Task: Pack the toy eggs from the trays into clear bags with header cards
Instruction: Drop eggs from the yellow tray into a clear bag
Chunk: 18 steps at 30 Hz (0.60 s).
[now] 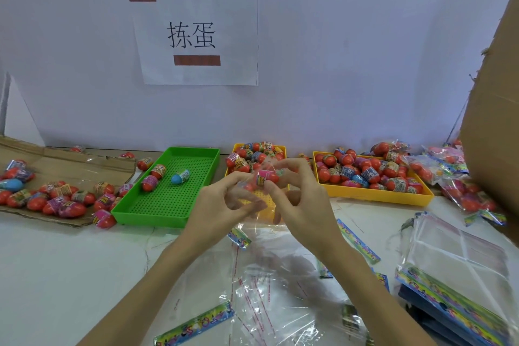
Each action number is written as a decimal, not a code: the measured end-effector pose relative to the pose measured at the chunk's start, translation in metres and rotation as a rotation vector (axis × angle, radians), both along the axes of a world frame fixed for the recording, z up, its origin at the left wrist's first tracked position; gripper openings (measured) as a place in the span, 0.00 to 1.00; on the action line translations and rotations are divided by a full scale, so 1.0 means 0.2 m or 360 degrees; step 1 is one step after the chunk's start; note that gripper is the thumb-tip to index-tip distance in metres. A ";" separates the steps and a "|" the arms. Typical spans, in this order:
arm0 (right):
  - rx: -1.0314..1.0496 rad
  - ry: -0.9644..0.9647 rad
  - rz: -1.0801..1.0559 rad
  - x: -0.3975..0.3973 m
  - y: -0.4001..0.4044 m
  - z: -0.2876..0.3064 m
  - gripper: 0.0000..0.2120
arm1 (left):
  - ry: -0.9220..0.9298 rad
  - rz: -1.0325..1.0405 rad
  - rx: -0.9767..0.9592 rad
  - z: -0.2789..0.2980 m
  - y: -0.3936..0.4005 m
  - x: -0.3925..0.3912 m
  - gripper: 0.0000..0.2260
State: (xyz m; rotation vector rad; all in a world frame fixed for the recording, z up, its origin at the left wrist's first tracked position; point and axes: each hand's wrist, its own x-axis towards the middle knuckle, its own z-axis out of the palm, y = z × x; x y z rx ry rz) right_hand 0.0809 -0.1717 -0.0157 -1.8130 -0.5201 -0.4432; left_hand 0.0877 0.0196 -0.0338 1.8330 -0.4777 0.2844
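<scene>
Red toy egg point(262, 177) with a pink label sits pinched between the fingertips of the left hand point(224, 202) and the right hand point(297, 199), both curled around it, raised just in front of the middle yellow tray point(282, 149), above loose clear bags point(266, 303).

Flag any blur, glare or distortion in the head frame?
Head view: motion blur smears both the left hand and right hand and the egg they hold; glare streaks on the clear bags; wide-angle bending tilts the cardboard box at right; lighting soft and even, trays sharp.
</scene>
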 end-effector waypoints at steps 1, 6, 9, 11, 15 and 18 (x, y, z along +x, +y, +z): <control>-0.0004 0.0012 0.0009 0.00 0.00 0.00 0.09 | -0.0012 -0.0001 -0.0006 0.00 0.00 0.00 0.19; -0.0174 0.0025 0.0117 -0.01 -0.01 0.00 0.10 | -0.0092 0.0020 -0.0001 0.00 -0.03 0.00 0.21; -0.0230 0.0020 0.0098 -0.01 0.00 0.00 0.11 | -0.0117 0.0095 0.0002 0.01 -0.04 -0.02 0.18; -0.0200 0.0049 0.0153 -0.02 0.00 0.00 0.10 | -0.0109 0.0147 0.0028 0.01 -0.05 -0.02 0.15; -0.0276 0.0112 0.0207 -0.04 0.02 -0.02 0.04 | -0.0148 0.0195 0.0177 0.00 -0.06 -0.03 0.08; -0.0341 0.0097 0.0213 -0.03 0.02 -0.02 0.05 | -0.0180 0.0213 0.0330 -0.01 -0.05 -0.03 0.07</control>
